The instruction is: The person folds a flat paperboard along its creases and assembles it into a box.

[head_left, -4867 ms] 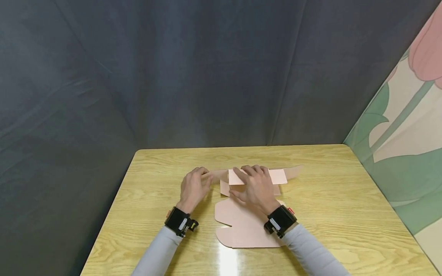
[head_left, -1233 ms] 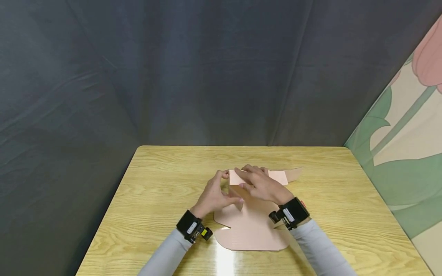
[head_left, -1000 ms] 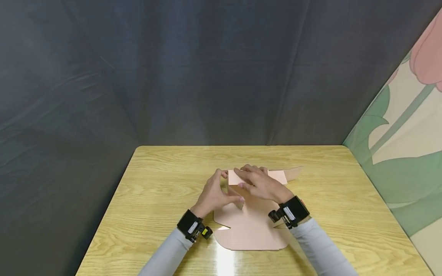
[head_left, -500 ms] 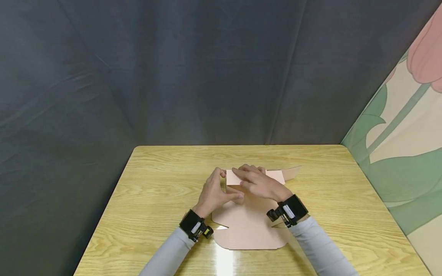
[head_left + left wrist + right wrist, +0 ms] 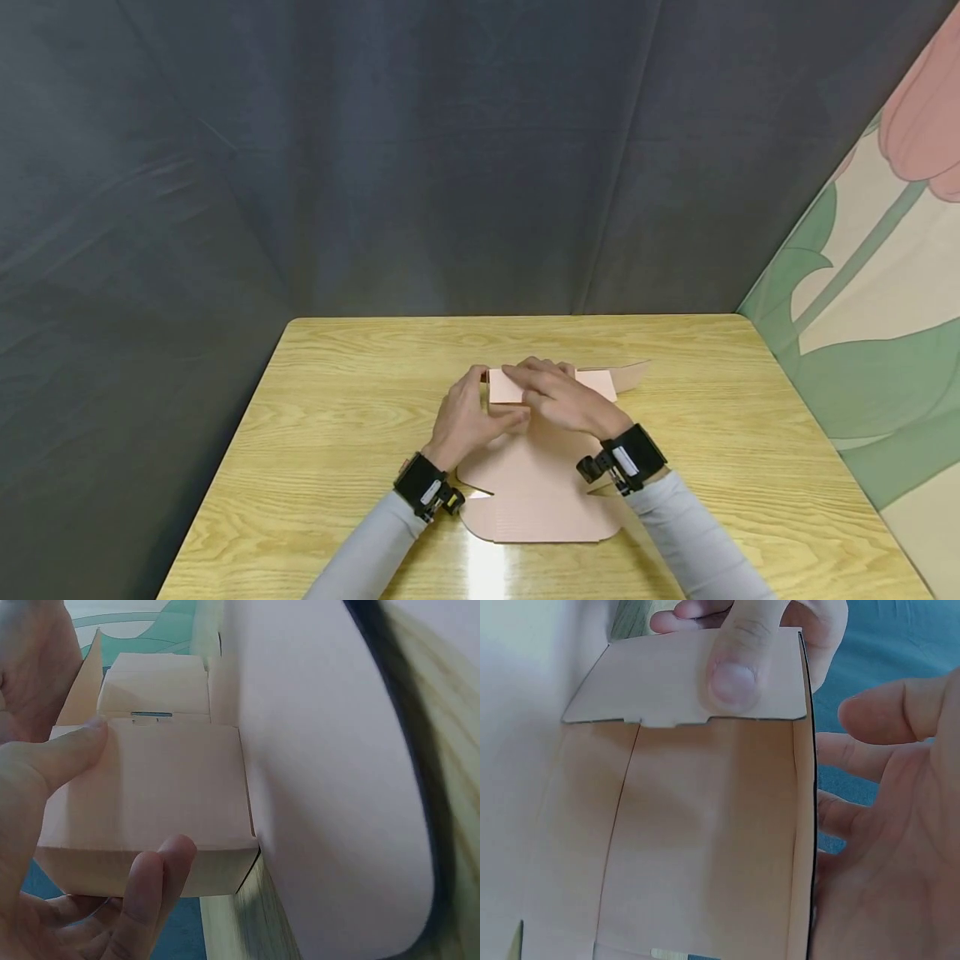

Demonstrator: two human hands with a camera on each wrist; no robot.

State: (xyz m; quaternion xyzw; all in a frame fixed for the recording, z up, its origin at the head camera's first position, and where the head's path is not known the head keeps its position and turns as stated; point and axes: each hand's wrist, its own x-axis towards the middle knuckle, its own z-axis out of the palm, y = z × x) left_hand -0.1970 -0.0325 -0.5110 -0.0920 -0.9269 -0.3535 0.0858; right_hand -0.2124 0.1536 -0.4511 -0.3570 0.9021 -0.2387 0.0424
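Note:
A partly folded pink cardboard box (image 5: 540, 508) lies on the table, its wide lid panel flat toward me. My left hand (image 5: 461, 425) pinches the box's left end; in the left wrist view its thumb presses the end panel (image 5: 165, 780) while the other fingers support it from behind. The right wrist view shows that thumb on a notched flap (image 5: 682, 686) turned inward over the box floor. My right hand (image 5: 573, 404) holds the far wall, index finger along the pale top strip (image 5: 597, 383) and other fingers over its rim. Parts of the far wall are hidden behind this hand.
A loose side flap (image 5: 632, 377) sticks out at the box's far right. Under everything is a wood-grain table (image 5: 750, 467). Dark cloth (image 5: 450, 167) hangs behind it, and a tulip-patterned cloth (image 5: 885, 350) borders the right side.
Since the earliest frame, my left hand has shifted right and the left flap has turned inward. Over the last second its thumb has pushed the flap back toward the far wall. My right hand barely moves.

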